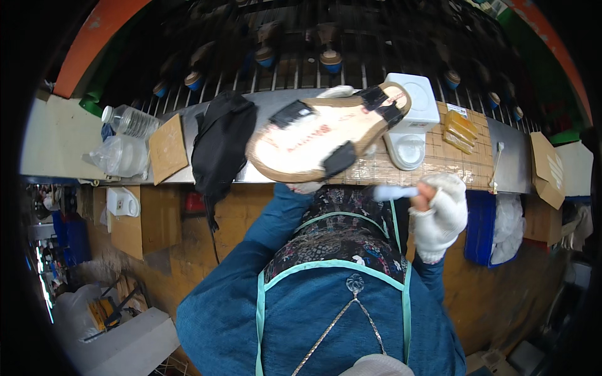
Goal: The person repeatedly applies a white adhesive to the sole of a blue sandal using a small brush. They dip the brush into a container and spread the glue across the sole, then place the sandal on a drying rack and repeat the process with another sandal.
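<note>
A sandal sole point(313, 135) with a pale insole, brown edge and short black strap pieces is held up over the bench edge, toe end to the left. My left hand point(305, 187), in a white glove, grips it from beneath; most of the hand is hidden, with pale glove showing at its near and far edges. To the right, my gloved right hand point(442, 210) has bare fingertips closed round a pale, brush-like tool point(396, 193), which is blurred. Beyond the sole stands a white dispenser point(417, 103) with a small round dish point(411, 151) at its front.
Yellow blocks point(461, 131) lie on a cardboard mat point(445, 166). A black cloth bag point(226, 138), a cardboard piece point(168, 150) and a clear bottle point(135, 121) are at left. Behind runs a dark conveyor with bars point(273, 78) carrying several shoes. A blue bin point(480, 229) stands right, below the bench.
</note>
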A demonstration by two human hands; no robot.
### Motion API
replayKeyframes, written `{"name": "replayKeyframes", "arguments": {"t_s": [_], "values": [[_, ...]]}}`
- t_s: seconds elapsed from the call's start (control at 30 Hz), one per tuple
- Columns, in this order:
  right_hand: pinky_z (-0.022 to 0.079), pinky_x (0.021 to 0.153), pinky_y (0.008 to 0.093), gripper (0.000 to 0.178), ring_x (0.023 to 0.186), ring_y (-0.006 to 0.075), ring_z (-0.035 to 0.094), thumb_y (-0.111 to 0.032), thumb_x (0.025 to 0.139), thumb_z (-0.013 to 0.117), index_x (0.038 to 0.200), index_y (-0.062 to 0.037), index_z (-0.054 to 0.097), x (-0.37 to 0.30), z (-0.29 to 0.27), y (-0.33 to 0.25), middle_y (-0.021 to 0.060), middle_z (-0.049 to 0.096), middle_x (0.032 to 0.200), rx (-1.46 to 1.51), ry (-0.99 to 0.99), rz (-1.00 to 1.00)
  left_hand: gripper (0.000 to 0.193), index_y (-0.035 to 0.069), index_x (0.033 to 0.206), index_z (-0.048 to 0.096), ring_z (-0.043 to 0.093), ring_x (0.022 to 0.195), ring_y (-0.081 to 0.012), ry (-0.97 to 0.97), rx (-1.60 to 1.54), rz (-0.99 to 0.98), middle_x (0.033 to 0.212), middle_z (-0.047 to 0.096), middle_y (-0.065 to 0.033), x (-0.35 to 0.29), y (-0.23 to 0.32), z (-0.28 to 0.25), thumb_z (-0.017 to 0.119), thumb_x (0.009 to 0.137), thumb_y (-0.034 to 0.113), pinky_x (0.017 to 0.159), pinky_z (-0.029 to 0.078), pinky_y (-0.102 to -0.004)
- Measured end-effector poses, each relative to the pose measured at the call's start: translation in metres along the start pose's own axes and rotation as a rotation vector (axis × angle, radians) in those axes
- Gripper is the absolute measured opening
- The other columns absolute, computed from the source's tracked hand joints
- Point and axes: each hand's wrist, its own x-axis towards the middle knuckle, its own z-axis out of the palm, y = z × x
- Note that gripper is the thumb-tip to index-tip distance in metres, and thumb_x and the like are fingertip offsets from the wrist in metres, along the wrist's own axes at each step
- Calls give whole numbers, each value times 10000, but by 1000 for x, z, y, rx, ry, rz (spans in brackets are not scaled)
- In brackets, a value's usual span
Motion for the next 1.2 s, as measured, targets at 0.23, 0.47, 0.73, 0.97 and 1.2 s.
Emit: {"name": "replayKeyframes", "arguments": {"t_s": [0.23, 0.47, 0.73, 0.97, 1.2], "values": [[411, 625, 340, 135, 640, 206, 565, -137, 810, 778, 767, -45, 689, -19, -40, 77, 69, 622, 730, -392, -180, 415, 1086, 152, 1551, 312, 546, 1252, -358, 492, -721, -225, 1481, 471, -157, -6, -6, -16, 599, 746, 823, 1097, 431, -532], [367, 708, 401, 111, 757, 232, 586, -184, 738, 776, 799, -168, 684, -24, -25, 108, 9, 613, 759, -720, -215, 83, 577, 122, 1543, 323, 534, 1287, -274, 630, -1009, -507, 1476, 484, -117, -71, -90, -74, 368, 1081, 465, 1130, 439, -431], [358, 689, 359, 148, 687, 212, 554, -245, 843, 749, 786, -126, 682, -16, -37, 118, 20, 602, 721, -638, -398, 177, 547, 53, 1503, 396, 572, 1205, -303, -18, -1398, -514, 1365, 538, -184, -60, -65, -63, 470, 1042, 340, 1048, 467, -474], [349, 579, 227, 244, 641, 35, 457, -228, 956, 686, 847, -10, 702, -20, -37, 116, -13, 532, 667, 74, -384, 1052, 749, 55, 1525, 329, 596, 1197, -329, 594, -576, -649, 1414, 513, -200, -57, -49, -45, 438, 1015, 593, 1007, 533, -478], [469, 707, 295, 179, 783, 194, 613, -118, 804, 816, 958, -38, 772, 21, -1, 66, 83, 684, 852, 32, -111, 360, 791, 12, 1355, 549, 704, 963, -193, 260, -465, -694, 1160, 693, -128, -8, -22, 17, 479, 957, 692, 845, 586, -309]]}}
